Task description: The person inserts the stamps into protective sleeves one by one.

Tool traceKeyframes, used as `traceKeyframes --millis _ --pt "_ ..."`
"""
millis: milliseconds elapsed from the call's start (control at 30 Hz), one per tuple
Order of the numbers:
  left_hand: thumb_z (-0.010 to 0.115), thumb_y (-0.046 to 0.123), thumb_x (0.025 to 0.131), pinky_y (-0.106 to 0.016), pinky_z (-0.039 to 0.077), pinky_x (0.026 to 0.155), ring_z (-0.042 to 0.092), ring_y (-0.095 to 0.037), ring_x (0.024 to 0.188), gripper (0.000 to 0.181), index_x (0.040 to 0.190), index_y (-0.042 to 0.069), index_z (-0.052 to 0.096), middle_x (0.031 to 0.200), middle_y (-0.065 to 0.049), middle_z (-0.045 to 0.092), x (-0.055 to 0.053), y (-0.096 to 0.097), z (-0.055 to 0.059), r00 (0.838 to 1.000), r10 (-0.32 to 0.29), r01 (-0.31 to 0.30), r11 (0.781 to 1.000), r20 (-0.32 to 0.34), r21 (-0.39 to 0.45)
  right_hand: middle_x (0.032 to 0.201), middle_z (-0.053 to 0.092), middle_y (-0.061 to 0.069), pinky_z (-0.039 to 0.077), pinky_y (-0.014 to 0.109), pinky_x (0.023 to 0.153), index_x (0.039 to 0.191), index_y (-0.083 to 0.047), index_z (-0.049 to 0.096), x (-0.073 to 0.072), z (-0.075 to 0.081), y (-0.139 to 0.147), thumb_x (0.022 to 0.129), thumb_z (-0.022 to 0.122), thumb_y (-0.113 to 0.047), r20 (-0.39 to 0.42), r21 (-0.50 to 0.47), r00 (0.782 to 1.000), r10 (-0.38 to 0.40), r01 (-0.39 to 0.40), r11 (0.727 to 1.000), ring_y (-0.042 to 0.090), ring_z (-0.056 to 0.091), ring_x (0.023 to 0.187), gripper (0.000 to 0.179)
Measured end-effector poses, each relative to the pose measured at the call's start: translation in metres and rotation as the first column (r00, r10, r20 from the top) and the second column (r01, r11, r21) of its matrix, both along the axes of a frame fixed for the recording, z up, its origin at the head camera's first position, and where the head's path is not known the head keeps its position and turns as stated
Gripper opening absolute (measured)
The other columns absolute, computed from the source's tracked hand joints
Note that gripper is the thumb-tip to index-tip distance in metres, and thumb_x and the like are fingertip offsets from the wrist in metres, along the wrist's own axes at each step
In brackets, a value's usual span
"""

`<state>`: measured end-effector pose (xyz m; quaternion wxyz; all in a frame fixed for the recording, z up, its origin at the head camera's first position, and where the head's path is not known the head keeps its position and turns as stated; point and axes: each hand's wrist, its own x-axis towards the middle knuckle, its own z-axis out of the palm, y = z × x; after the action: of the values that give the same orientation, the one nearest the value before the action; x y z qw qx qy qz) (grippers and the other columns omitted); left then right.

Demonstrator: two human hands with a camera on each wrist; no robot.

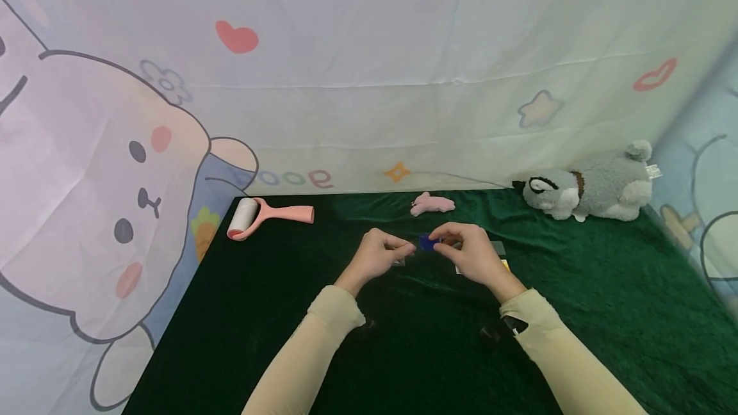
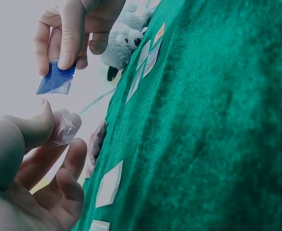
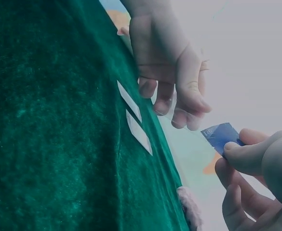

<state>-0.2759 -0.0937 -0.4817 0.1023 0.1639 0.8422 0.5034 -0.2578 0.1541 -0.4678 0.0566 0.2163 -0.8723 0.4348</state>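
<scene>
Close over the green cloth, my two hands are raised facing each other. My right hand pinches a small blue square packet between thumb and fingers; one edge of it looks serrated. A small clear plastic sleeve is pinched between the thumb and fingers of my left hand, its other fingers loosely bent. A narrow gap separates packet and sleeve in the left wrist view. Below my left hand lie two pale flat squares. Several small flat pieces, one orange, lie near my right hand, partly hidden by it in the head view.
A pink lint roller lies at the back left of the cloth. Beyond my hands is a small pink plush toy. A large grey plush animal lies at the back right. A printed curtain hangs behind.
</scene>
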Motion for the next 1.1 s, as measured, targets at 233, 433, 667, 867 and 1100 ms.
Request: traceKeyframes --millis 233,433,667,867,1100 --pt "0.072 0.032 0.102 -0.046 0.059 0.094 0.075 -0.017 0.09 0.025 0.108 0.01 0.084 0.101 0.002 0.08 0.0003 0.0008 0.003 1.0 -0.006 0.006 1.0 0.001 -0.008 0.109 0.076 0.005 0.06 0.044 0.083 0.111 -0.014 0.077 -0.0011 0.0015 0.0017 0.098 0.073 -0.004 -0.026 0.021 1.0 0.009 -0.008 1.0 0.021 0.07 0.093 0.017" --pt "0.072 0.031 0.102 -0.041 0.059 0.087 0.073 -0.017 0.087 0.024 0.105 0.011 0.084 0.099 0.002 0.08 0.0005 0.0023 0.0046 1.0 -0.017 0.017 1.0 -0.012 -0.011 0.11 0.076 0.006 0.06 0.047 0.085 0.109 -0.015 0.077 -0.0012 0.0035 0.0029 0.097 0.074 -0.002 -0.038 0.037 0.999 0.02 -0.018 0.999 0.022 0.071 0.095 0.018" --pt "0.072 0.03 0.102 -0.039 0.06 0.086 0.074 -0.016 0.086 0.023 0.106 0.011 0.085 0.099 0.003 0.08 0.002 0.0041 0.0058 1.0 -0.011 0.011 1.0 -0.005 0.0 0.109 0.077 0.006 0.061 0.047 0.085 0.107 -0.015 0.078 -0.0007 0.0048 0.0033 0.096 0.075 -0.002 -0.049 0.04 0.999 0.018 -0.016 0.999 0.022 0.072 0.094 0.018" --pt "0.072 0.03 0.102 -0.037 0.06 0.083 0.073 -0.016 0.085 0.023 0.105 0.011 0.085 0.099 0.003 0.08 0.0022 0.0045 0.0065 1.0 -0.021 0.021 1.0 -0.015 0.001 0.108 0.077 0.005 0.061 0.048 0.084 0.106 -0.016 0.078 -0.0015 0.0055 0.0045 0.096 0.075 -0.001 -0.054 0.053 0.998 0.022 -0.019 0.998 0.022 0.072 0.094 0.018" --pt "0.073 0.03 0.102 -0.035 0.059 0.082 0.072 -0.016 0.084 0.022 0.103 0.012 0.085 0.098 0.003 0.08 0.0021 0.0043 0.0081 0.999 -0.032 0.032 0.999 -0.019 0.011 0.106 0.077 0.005 0.061 0.048 0.084 0.105 -0.016 0.078 -0.0025 0.0079 0.0059 0.096 0.075 -0.002 -0.044 0.065 0.999 0.017 -0.014 0.998 0.021 0.072 0.092 0.017"
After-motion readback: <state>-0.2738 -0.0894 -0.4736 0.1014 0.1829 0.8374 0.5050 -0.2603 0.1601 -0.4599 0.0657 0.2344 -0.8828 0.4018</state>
